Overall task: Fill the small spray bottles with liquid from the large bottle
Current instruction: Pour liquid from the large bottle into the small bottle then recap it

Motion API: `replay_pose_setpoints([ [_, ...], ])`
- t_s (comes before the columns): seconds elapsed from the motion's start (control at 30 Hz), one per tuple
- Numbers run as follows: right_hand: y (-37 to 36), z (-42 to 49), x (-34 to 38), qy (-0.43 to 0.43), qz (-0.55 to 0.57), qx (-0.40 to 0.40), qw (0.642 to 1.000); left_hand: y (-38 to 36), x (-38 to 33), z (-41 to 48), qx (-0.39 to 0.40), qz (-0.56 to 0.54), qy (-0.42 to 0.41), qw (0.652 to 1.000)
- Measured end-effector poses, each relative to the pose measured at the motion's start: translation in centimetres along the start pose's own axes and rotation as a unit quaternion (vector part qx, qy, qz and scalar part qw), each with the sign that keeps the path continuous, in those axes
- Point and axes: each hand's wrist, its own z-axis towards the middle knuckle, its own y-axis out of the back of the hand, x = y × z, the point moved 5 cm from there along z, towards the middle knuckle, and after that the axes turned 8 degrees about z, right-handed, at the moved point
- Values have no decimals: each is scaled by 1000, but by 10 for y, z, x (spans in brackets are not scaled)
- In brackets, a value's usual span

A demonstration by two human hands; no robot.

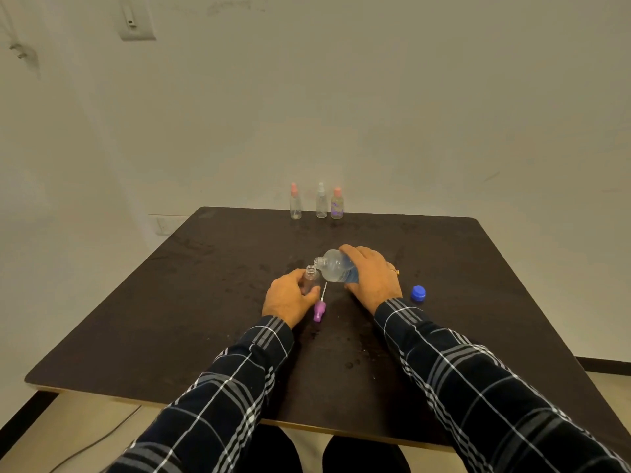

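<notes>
My left hand (288, 298) grips a small clear spray bottle (311, 277) that stands upright with its neck uncovered. My right hand (370, 276) holds the large clear bottle (333, 265) tilted to the left, its mouth just above and beside the small bottle's neck. A purple spray cap (319, 310) with its white dip tube lies on the dark table (191, 319) between my hands. The large bottle's blue cap (418, 293) rests to the right of my right hand.
Three small spray bottles stand in a row near the table's far edge: one with a pink cap (295, 201), one with a white cap (321, 201), one with a pink cap and tinted contents (337, 203). A wall rises behind them.
</notes>
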Motion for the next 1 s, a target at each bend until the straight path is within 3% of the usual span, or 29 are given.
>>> replay_pose_setpoints([
  [1.0, 11, 9, 6, 32, -83, -3, 996, 0, 0, -2, -3, -1, -14, 1000],
])
